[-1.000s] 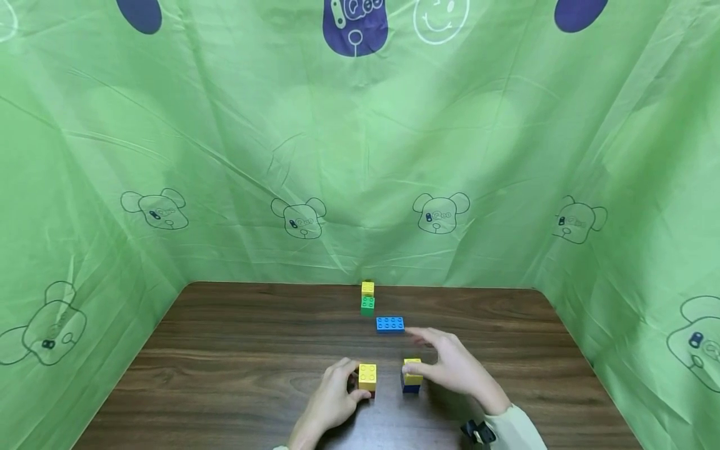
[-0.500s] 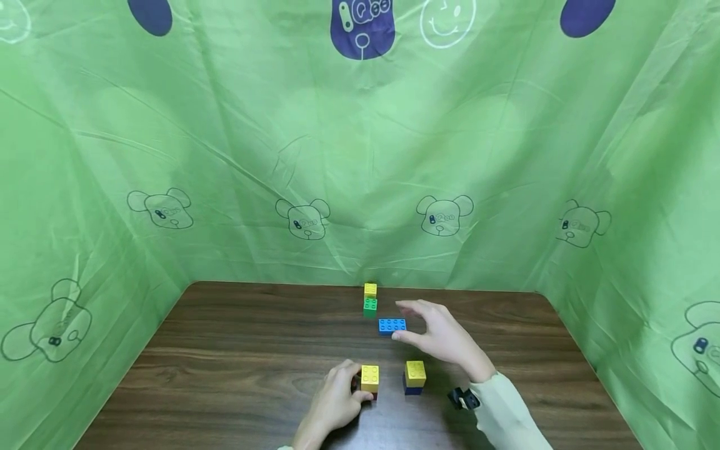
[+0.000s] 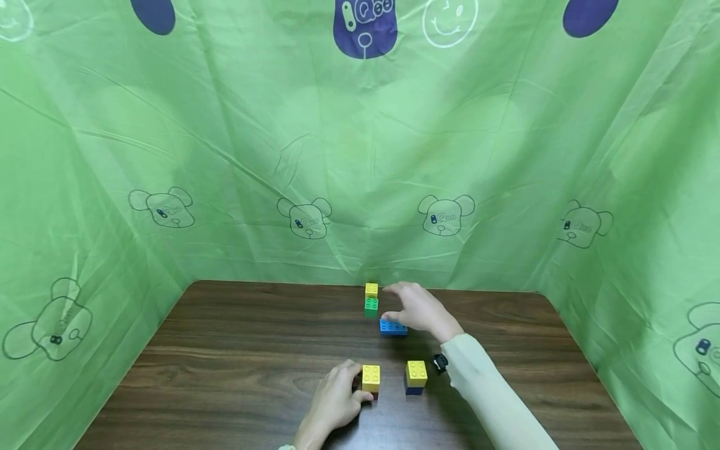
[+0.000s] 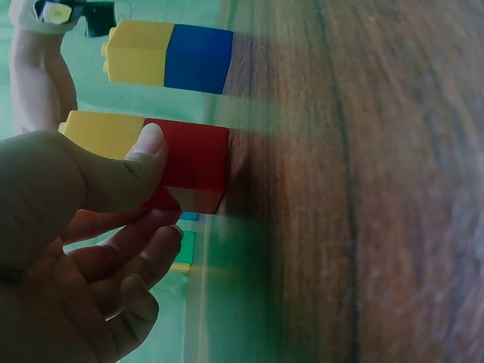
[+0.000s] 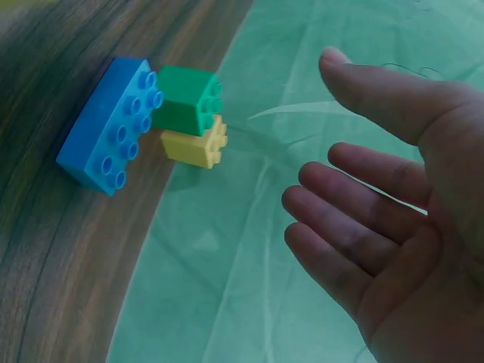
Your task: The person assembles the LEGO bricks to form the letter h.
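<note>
My left hand (image 3: 335,398) pinches a stack of two toy bricks: a yellow brick (image 3: 370,377) on top of a red brick (image 4: 198,159). The thumb lies across the seam where the two meet, and the stack stands on the table. Over the long blue brick (image 3: 394,329) hovers my right hand (image 3: 419,309), its fingers spread apart and holding nothing. Just left of its fingertips are a green brick (image 3: 371,307) and a small yellow brick (image 5: 189,148) behind it. In the right wrist view the hand is clear of all three bricks.
Right of the left hand's stack stands another one, a yellow brick (image 3: 416,373) on a dark blue brick (image 4: 199,59). The wooden table (image 3: 236,362) ends at a green cloth wall (image 3: 360,156), with cloth on both sides too.
My right hand has moved from beside the yellow and dark blue stack, forward and left, to over the long blue brick. My left hand keeps its grip on the yellow and red stack.
</note>
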`<act>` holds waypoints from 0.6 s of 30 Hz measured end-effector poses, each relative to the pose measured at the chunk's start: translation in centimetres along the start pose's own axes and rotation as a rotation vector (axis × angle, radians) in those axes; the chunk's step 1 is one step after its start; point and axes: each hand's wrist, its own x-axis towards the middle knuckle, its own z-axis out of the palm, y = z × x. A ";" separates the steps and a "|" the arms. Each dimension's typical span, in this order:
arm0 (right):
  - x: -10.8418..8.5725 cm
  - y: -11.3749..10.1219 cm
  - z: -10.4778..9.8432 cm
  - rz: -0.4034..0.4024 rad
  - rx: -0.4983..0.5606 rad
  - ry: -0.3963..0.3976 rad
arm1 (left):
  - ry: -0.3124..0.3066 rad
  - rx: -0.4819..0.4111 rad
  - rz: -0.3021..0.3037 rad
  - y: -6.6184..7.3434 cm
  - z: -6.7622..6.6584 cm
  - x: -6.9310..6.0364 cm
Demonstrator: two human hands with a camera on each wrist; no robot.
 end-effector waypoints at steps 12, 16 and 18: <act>1.8 1.1 2.7 0.067 -0.143 -0.184 | 0.004 0.066 0.004 0.0 0.1 0.0; 2.0 2.0 4.0 0.061 -0.209 -0.204 | -0.002 0.055 -0.002 -0.1 0.3 0.0; 2.0 2.6 4.7 0.051 -0.222 -0.202 | -0.003 0.049 -0.004 -0.1 0.4 0.0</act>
